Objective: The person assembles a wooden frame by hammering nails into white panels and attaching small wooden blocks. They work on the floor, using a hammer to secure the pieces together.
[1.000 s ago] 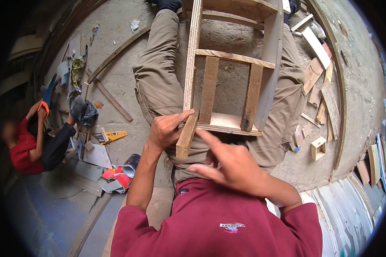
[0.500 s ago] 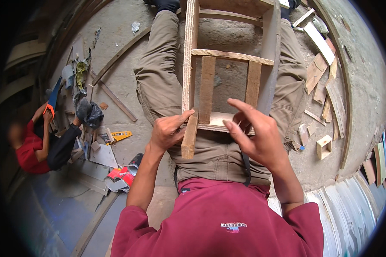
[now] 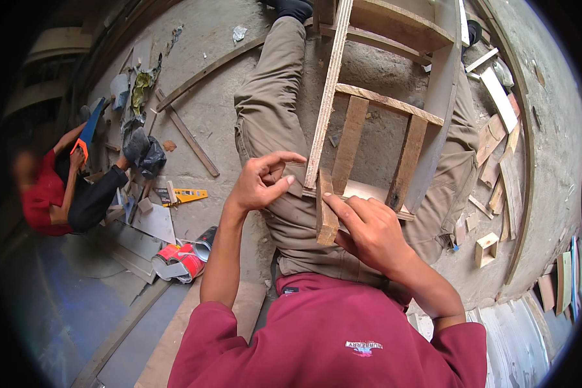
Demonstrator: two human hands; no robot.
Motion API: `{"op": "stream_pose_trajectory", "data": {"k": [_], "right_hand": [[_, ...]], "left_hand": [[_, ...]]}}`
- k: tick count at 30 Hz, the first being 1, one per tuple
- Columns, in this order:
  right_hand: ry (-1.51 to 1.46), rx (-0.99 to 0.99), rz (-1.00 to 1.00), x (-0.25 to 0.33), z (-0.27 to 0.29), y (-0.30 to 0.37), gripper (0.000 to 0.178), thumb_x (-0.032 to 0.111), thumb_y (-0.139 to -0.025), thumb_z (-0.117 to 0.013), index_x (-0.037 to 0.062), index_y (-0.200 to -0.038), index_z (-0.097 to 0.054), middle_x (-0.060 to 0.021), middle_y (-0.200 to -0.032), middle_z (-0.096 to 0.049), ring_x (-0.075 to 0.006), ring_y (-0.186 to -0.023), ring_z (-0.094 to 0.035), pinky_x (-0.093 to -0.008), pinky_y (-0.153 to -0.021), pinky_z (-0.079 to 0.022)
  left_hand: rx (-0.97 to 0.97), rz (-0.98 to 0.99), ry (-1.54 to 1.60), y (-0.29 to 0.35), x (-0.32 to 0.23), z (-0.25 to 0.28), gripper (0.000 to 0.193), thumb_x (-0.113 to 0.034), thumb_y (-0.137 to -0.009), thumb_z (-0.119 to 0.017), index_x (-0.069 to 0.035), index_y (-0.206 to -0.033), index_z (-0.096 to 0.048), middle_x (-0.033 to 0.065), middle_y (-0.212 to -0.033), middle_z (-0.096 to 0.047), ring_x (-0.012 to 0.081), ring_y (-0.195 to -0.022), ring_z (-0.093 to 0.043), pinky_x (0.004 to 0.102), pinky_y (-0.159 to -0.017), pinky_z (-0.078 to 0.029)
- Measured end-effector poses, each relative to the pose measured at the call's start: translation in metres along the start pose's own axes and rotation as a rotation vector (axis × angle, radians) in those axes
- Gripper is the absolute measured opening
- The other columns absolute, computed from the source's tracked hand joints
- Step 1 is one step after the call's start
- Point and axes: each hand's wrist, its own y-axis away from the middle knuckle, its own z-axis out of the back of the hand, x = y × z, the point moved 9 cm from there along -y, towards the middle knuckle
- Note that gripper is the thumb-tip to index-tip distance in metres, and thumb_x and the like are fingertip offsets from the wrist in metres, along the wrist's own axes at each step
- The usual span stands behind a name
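Observation:
A wooden frame point(image 3: 328, 103) with slats and crosspieces stretches away from my lap between my legs. At its near left corner a short wooden block point(image 3: 325, 216) sticks out toward me at a slant. My right hand point(image 3: 374, 234) grips this block from the right, its fingertips on the upper face. Just left of the same corner is my left hand point(image 3: 263, 184), empty, with index finger and thumb apart. Two upright slats point(image 3: 350, 139) join the near crosspiece point(image 3: 394, 103) to the near end board point(image 3: 362, 189), which my right hand partly covers.
Loose boards and offcuts point(image 3: 509, 174) lie on the floor at right, beside a small wooden box point(image 3: 486, 250). At left are a yellow tool point(image 3: 191, 194), red cans point(image 3: 178, 260) and a long strip point(image 3: 187, 142). Another person point(image 3: 45, 200) sits far left with a blue-bladed handsaw point(image 3: 90, 129).
My left hand has let go of the block and moved off it. My right hand has come down onto the block. The frame now appears farther right and tilted.

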Motion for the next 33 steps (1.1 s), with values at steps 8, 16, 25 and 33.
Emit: {"op": "stream_pose_trajectory", "data": {"k": [8,16,25,33], "right_hand": [[-0.154,0.021,-0.06,0.0,-0.002,-0.01,0.061,0.02,-0.072,-0.081,0.0018,-0.125,-0.057,-0.0155,-0.112,-0.062,-0.0321,-0.096,-0.067,-0.0398,-0.083,-0.055],[-0.273,-0.048,-0.085,-0.005,-0.018,-0.015,0.057,0.011,-0.07,-0.081,0.0037,-0.121,-0.057,-0.0177,-0.122,-0.062,-0.0345,-0.103,-0.067,-0.0408,-0.083,-0.057],[-0.222,0.017,-0.018,-0.005,0.003,-0.04,0.06,-0.001,-0.067,-0.077,0.006,-0.123,-0.057,-0.0152,-0.119,-0.06,-0.0349,-0.099,-0.067,-0.0427,-0.081,-0.057],[-0.178,-0.163,0.013,-0.047,0.064,-0.09,0.052,0.001,-0.079,-0.075,0.0046,-0.127,-0.055,-0.016,-0.112,-0.062,-0.0329,-0.096,-0.067,-0.0397,-0.078,-0.058]], "left_hand": [[-0.359,0.08,0.446,-0.022,0.031,-0.032,0.025,-0.014,-0.102,-0.06,0.004,-0.12,-0.062,-0.0062,-0.071,-0.062,-0.0015,-0.062,-0.049,0.0176,-0.053,-0.039],[-0.314,0.102,0.386,-0.018,0.032,-0.031,0.025,-0.013,-0.1,-0.062,0.003,-0.119,-0.063,-0.0082,-0.067,-0.054,-0.0026,-0.059,-0.043,0.0184,-0.049,-0.033],[-0.352,0.086,0.347,-0.016,0.036,-0.029,0.023,-0.012,-0.097,-0.065,0.002,-0.116,-0.066,-0.0122,-0.062,-0.038,-0.0017,-0.056,-0.031,0.0196,-0.049,-0.026],[-0.381,0.093,0.34,-0.016,0.04,-0.03,0.024,-0.014,-0.097,-0.065,0.002,-0.115,-0.067,-0.0123,-0.063,-0.035,-0.0014,-0.055,-0.03,0.0199,-0.049,-0.024]]}}
